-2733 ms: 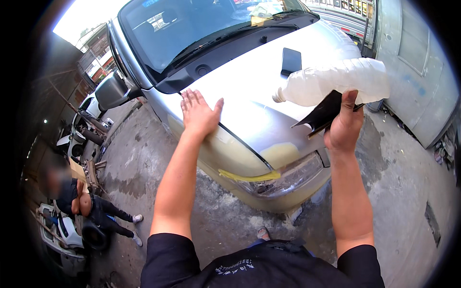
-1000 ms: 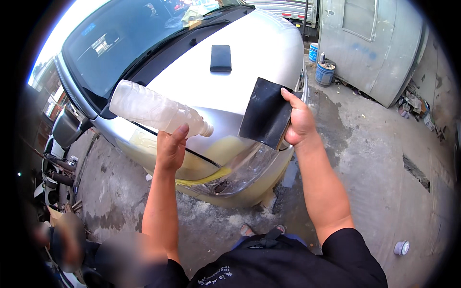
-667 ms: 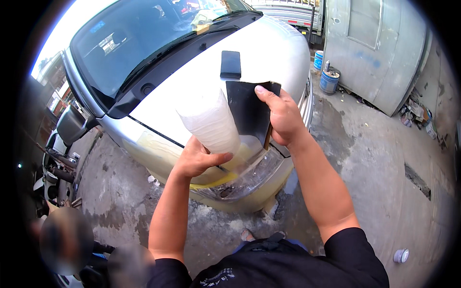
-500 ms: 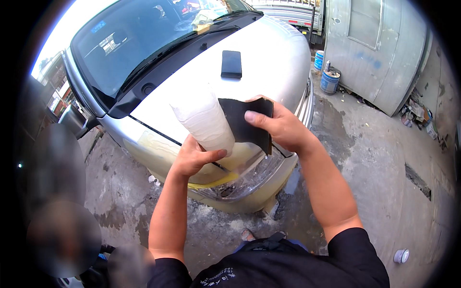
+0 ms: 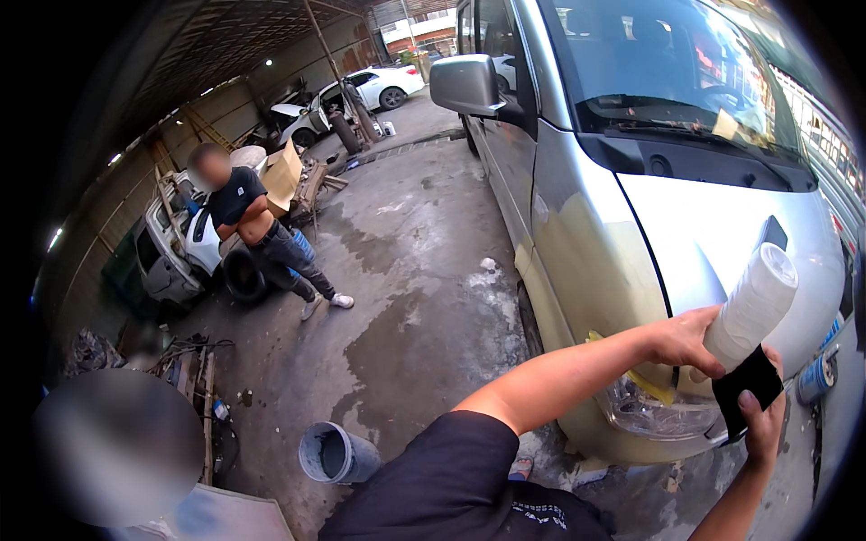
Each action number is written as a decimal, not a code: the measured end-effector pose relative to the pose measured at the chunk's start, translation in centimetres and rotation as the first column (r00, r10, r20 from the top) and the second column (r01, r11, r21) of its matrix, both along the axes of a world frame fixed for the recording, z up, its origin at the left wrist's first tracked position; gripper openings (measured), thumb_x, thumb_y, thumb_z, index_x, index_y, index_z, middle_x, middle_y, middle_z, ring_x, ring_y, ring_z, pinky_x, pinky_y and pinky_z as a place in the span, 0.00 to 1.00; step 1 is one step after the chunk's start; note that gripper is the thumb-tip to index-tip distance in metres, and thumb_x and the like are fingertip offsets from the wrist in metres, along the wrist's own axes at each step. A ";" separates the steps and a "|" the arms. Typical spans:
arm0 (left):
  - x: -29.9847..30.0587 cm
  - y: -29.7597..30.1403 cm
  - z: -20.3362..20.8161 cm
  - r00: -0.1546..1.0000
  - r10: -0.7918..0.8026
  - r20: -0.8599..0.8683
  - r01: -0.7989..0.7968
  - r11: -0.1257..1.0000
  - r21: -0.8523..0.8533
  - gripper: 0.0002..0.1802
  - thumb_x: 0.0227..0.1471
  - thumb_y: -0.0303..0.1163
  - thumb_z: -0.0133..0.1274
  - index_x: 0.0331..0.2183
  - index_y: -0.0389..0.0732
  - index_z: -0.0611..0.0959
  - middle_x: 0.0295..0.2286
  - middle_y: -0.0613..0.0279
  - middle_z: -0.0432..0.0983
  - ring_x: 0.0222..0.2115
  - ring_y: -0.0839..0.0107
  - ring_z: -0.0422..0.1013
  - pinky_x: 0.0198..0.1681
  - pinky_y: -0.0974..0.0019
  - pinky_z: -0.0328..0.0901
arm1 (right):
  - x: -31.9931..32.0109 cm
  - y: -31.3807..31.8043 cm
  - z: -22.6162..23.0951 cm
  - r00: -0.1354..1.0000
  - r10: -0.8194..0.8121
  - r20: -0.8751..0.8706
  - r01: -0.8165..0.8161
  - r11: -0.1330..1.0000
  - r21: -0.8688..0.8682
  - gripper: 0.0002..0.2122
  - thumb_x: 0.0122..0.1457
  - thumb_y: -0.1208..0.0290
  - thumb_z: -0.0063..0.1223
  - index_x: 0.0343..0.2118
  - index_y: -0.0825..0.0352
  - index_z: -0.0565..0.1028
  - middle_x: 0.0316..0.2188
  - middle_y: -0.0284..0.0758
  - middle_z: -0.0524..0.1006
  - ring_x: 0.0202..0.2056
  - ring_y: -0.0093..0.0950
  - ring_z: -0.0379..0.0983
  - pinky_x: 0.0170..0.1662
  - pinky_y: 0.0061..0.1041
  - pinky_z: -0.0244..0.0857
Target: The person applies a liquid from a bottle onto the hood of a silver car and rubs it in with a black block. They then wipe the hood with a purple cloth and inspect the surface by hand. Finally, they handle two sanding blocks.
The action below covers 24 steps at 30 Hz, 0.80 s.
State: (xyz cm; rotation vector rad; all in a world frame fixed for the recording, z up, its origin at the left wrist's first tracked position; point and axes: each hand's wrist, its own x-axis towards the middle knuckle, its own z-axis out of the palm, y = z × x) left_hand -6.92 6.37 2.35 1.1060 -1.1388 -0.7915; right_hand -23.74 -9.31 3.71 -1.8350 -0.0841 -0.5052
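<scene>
My left hand (image 5: 693, 343) is wrapped round a translucent white plastic bottle (image 5: 754, 298), which is tilted over the front of a silver van. Just below it, my right hand (image 5: 765, 424) grips a bent black sheet (image 5: 749, 386) that looks like sandpaper, thumb on its face. The two hands are close together. Under them lies the van's front corner, with a headlight (image 5: 654, 413) and a strip of yellow tape (image 5: 651, 388) above it. Dull beige patches cover the fender (image 5: 595, 270). Partly hidden behind the bottle, a dark flat object (image 5: 774, 234) rests on the bonnet (image 5: 695, 230).
A grey bucket (image 5: 338, 453) stands on the wet concrete floor to my left. Farther off, a person (image 5: 248, 212) stands with arms folded beside a tyre (image 5: 244, 275). The van's side mirror (image 5: 467, 86) juts out. A white car (image 5: 383, 87) is parked at the back.
My view has swung left, bringing the yard and the standing person into sight. Both hands now appear farther right, still holding the bottle and the black sheet.
</scene>
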 end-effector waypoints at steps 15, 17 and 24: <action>1.6 0.4 1.3 0.983 0.181 0.039 -0.181 0.983 -0.021 0.45 0.29 0.33 0.66 0.52 0.37 0.65 0.42 0.55 0.69 0.46 0.62 0.65 0.54 0.60 0.59 | 0.2 -3.2 -4.7 0.969 -0.235 0.073 0.198 0.920 0.338 0.23 0.56 0.69 0.50 0.54 0.70 0.63 0.44 0.37 0.71 0.44 0.27 0.68 0.50 0.25 0.60; 2.9 0.3 0.7 0.970 0.242 -0.008 -0.242 0.968 -0.067 0.45 0.30 0.34 0.66 0.52 0.38 0.65 0.43 0.56 0.68 0.46 0.63 0.65 0.55 0.60 0.58 | -0.5 -5.0 -5.5 0.977 -0.214 0.000 0.203 0.926 0.317 0.18 0.60 0.70 0.46 0.51 0.71 0.66 0.41 0.36 0.73 0.42 0.24 0.70 0.48 0.23 0.62; 5.9 0.1 0.7 0.932 0.357 -0.059 -0.362 0.911 -0.196 0.44 0.32 0.35 0.67 0.52 0.39 0.65 0.43 0.59 0.68 0.46 0.63 0.65 0.55 0.59 0.57 | -1.3 -2.2 -5.6 0.969 -0.227 -0.097 0.246 0.911 0.330 0.17 0.59 0.70 0.48 0.50 0.71 0.67 0.37 0.36 0.74 0.37 0.24 0.71 0.43 0.22 0.65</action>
